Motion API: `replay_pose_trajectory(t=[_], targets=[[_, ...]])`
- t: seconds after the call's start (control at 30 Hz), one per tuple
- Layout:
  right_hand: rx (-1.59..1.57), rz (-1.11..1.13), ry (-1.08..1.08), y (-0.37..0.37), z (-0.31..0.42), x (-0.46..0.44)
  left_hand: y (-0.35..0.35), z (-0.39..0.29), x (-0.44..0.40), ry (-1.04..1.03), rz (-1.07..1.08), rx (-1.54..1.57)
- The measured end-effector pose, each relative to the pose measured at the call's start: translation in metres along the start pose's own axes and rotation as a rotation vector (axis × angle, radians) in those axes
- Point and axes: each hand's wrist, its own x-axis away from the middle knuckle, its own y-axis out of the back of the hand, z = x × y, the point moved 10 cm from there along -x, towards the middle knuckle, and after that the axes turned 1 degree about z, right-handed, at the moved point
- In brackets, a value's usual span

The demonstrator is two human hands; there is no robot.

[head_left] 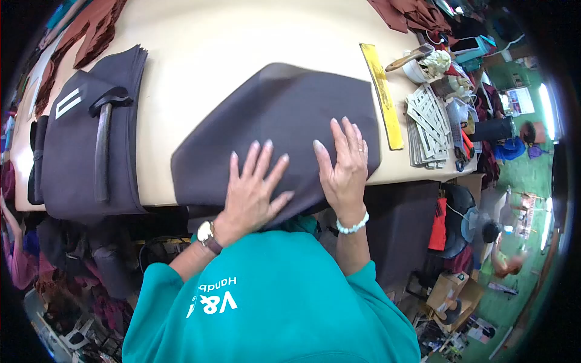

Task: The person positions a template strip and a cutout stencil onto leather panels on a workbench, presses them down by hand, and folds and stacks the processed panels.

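A dark grey fabric piece (pixel 284 103) lies spread over the table's front edge, its near part hanging toward my body. My left hand (pixel 254 187), with a watch on the wrist, rests flat on it with fingers spread. To the right, my right hand (pixel 345 163), wearing a light bead bracelet, is over the same fabric with fingers stretched out and thumb apart; whether its palm presses down I cannot tell. Neither hand grips anything. Left of them sits a stack of dark fabric (pixel 72 151) with a hammer (pixel 104 145) lying on top.
A yellow ruler (pixel 382 97) lies right of the fabric. Beyond it are a pile of pale templates (pixel 428 124), a white tub (pixel 414 71) and a brush (pixel 407 58). Brown fabric (pixel 100 33) lies at the far left. A cardboard box (pixel 451 296) stands below right.
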Motion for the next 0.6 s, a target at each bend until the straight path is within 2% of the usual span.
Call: replay_pose_trajectory(t=[0.07, 0.17, 0.2, 0.27, 0.3, 0.37, 0.5, 0.6], targets=[[0.109, -0.001, -0.069, -0.013, -0.010, -0.008, 0.004, -0.014, 0.012, -0.083, -0.024, 0.027], [0.234, 0.145, -0.103, -0.031, -0.021, 0.011, 0.033, 0.004, 0.019, -0.016, -0.144, 0.230], [0.252, 0.143, -0.096, -0.028, -0.024, 0.015, 0.051, 0.011, 0.013, -0.023, -0.269, 0.124], [0.253, 0.174, -0.113, -0.021, -0.028, 0.031, 0.073, 0.042, 0.003, 0.141, -0.393, -0.005], [0.257, 0.190, -0.126, -0.016, -0.030, 0.039, 0.069, 0.063, -0.001, 0.271, -0.349, -0.058], [0.348, 0.217, -0.151, -0.010, -0.033, 0.050, 0.043, 0.092, -0.004, 0.388, -0.182, -0.196], [0.433, 0.224, -0.126, -0.008, -0.030, 0.049, 0.037, 0.054, -0.008, 0.162, -0.217, -0.075], [0.373, 0.179, -0.076, -0.019, -0.023, 0.029, 0.006, 0.031, -0.004, 0.157, -0.023, 0.072]])
